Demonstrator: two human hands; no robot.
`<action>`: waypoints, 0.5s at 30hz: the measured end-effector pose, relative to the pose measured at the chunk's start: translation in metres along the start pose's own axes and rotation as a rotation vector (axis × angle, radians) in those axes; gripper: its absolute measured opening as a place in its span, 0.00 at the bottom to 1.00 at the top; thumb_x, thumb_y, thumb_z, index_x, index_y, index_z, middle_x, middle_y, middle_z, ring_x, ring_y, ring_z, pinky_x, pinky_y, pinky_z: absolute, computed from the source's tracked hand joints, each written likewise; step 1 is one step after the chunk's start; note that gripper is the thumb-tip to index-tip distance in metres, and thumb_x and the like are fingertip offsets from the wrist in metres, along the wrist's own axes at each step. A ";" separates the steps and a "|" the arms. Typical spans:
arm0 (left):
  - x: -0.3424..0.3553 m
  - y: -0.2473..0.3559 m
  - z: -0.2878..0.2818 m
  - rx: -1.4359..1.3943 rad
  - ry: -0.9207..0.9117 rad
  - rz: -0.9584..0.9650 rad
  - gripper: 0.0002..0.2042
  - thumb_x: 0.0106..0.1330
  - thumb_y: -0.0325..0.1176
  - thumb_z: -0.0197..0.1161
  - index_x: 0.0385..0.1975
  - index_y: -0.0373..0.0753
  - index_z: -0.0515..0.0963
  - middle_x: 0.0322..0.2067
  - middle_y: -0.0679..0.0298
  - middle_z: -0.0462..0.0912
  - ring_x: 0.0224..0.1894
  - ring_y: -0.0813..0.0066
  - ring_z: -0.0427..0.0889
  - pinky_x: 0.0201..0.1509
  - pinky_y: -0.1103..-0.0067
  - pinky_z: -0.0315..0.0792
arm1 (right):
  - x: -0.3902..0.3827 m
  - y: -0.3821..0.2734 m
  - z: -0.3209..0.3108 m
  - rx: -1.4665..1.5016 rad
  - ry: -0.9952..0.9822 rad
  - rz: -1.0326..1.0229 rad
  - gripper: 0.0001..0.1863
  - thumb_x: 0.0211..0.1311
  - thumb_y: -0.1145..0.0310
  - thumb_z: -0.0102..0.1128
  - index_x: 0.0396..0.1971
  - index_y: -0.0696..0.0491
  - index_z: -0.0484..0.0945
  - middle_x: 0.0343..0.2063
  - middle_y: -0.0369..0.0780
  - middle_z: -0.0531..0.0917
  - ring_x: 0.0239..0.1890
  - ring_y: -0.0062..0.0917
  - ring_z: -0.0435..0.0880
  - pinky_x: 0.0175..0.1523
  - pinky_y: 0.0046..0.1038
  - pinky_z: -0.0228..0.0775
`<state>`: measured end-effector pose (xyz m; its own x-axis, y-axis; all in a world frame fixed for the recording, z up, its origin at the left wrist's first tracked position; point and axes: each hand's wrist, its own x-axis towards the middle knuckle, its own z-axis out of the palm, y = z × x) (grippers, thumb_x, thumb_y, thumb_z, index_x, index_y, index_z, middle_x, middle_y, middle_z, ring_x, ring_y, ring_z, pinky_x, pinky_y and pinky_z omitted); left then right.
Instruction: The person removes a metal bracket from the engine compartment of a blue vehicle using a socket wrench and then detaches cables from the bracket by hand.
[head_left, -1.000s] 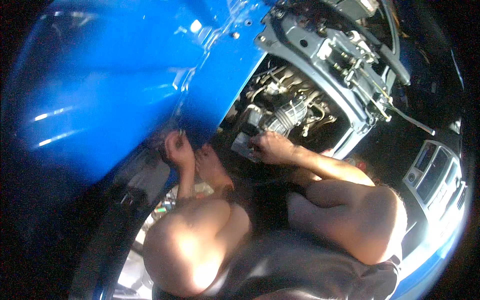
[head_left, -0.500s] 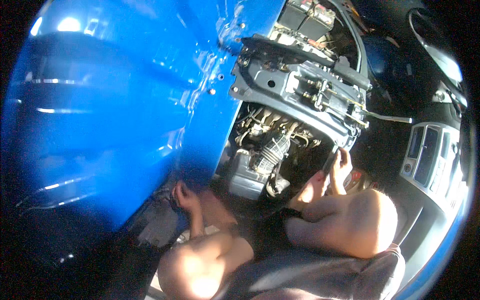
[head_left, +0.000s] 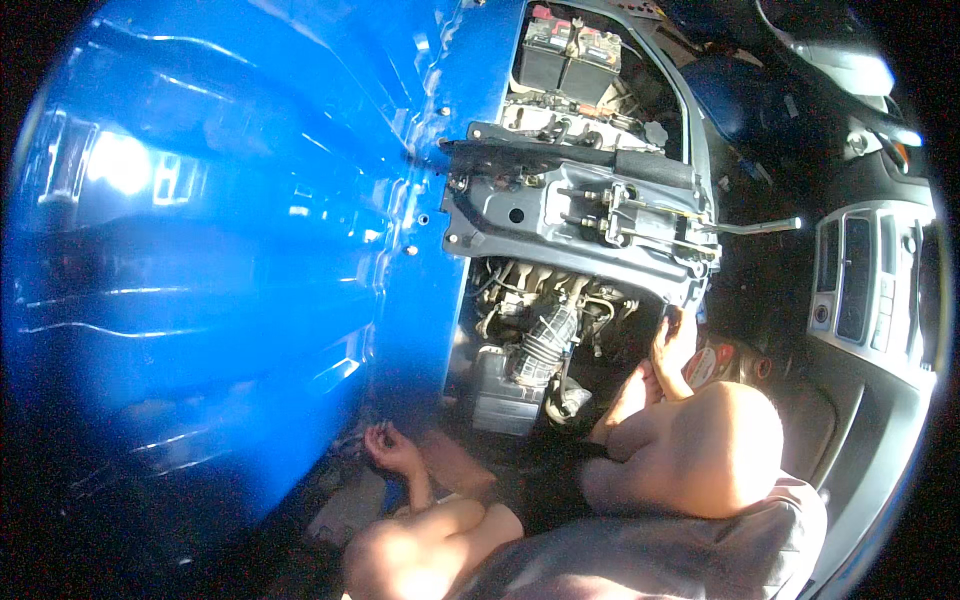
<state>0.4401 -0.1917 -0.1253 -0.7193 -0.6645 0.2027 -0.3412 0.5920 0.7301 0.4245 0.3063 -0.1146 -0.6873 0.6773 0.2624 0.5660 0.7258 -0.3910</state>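
Observation:
My right hand (head_left: 677, 338) is raised at the lower right corner of a grey metal engine cover panel (head_left: 490, 215). Its fingers are bent together at the panel's edge; what they grip, if anything, is hidden. Lower down on the left, my left hand (head_left: 392, 448) is beside the edge of the large blue metal panel (head_left: 270, 270). Its fingers are loosely curled with the tips apart, and nothing shows between them. The engine panel carries a bracket with rods, and a metal lever (head_left: 765, 227) sticks out from its right side.
Below the panel, the engine bay shows a ribbed air hose (head_left: 547, 343) and a dark box (head_left: 505, 395). A battery (head_left: 570, 62) sits above it. Near my right hand stands a container with a red label (head_left: 715, 360). A grey dashboard (head_left: 858, 280) is on the right.
The whole view has shifted, so the engine panel appears more level and further left. A dark strip seen by my right hand earlier no longer shows. My left hand's fingers look looser.

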 end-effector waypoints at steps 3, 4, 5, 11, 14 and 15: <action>-0.004 -0.017 0.004 -0.078 -0.006 -0.034 0.07 0.58 0.23 0.64 0.36 0.30 0.79 0.37 0.53 0.80 0.39 0.58 0.79 0.48 0.70 0.73 | -0.002 0.005 0.001 -0.028 -0.009 0.014 0.14 0.60 0.67 0.53 0.45 0.56 0.75 0.41 0.46 0.79 0.44 0.36 0.79 0.51 0.33 0.70; -0.004 -0.022 0.001 -0.084 -0.010 0.006 0.07 0.58 0.23 0.63 0.35 0.29 0.79 0.37 0.53 0.80 0.40 0.57 0.79 0.49 0.70 0.73 | -0.003 0.006 0.002 -0.029 -0.011 0.019 0.15 0.60 0.66 0.53 0.45 0.55 0.75 0.41 0.46 0.79 0.44 0.36 0.79 0.51 0.33 0.70; -0.003 -0.027 -0.002 -0.028 -0.033 0.059 0.07 0.59 0.24 0.63 0.36 0.29 0.79 0.38 0.52 0.81 0.41 0.57 0.80 0.49 0.69 0.73 | -0.004 0.007 0.002 -0.027 -0.011 0.025 0.15 0.60 0.66 0.53 0.45 0.55 0.75 0.41 0.47 0.79 0.44 0.37 0.79 0.51 0.33 0.70; -0.001 -0.013 -0.007 0.100 -0.129 0.202 0.10 0.60 0.26 0.62 0.39 0.29 0.78 0.41 0.50 0.81 0.46 0.55 0.79 0.53 0.67 0.70 | -0.006 0.012 0.001 -0.034 -0.007 0.031 0.18 0.60 0.61 0.54 0.47 0.54 0.76 0.44 0.47 0.79 0.46 0.39 0.78 0.52 0.35 0.70; -0.002 0.000 -0.008 0.138 -0.108 0.229 0.10 0.60 0.25 0.62 0.40 0.29 0.78 0.41 0.51 0.81 0.46 0.57 0.78 0.54 0.68 0.69 | -0.007 0.012 -0.002 -0.024 -0.011 0.025 0.19 0.60 0.58 0.54 0.47 0.53 0.76 0.45 0.48 0.78 0.47 0.39 0.78 0.53 0.36 0.70; 0.000 0.017 -0.006 0.163 -0.078 0.254 0.09 0.59 0.26 0.63 0.38 0.29 0.79 0.40 0.51 0.81 0.45 0.56 0.78 0.53 0.68 0.70 | -0.007 0.013 -0.001 -0.032 -0.013 0.023 0.20 0.60 0.58 0.54 0.48 0.53 0.76 0.45 0.48 0.78 0.47 0.40 0.78 0.53 0.36 0.70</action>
<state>0.4380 -0.1844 -0.1093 -0.8360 -0.4524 0.3105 -0.2323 0.8044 0.5467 0.4371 0.3111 -0.1211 -0.6798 0.6923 0.2420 0.5957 0.7137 -0.3684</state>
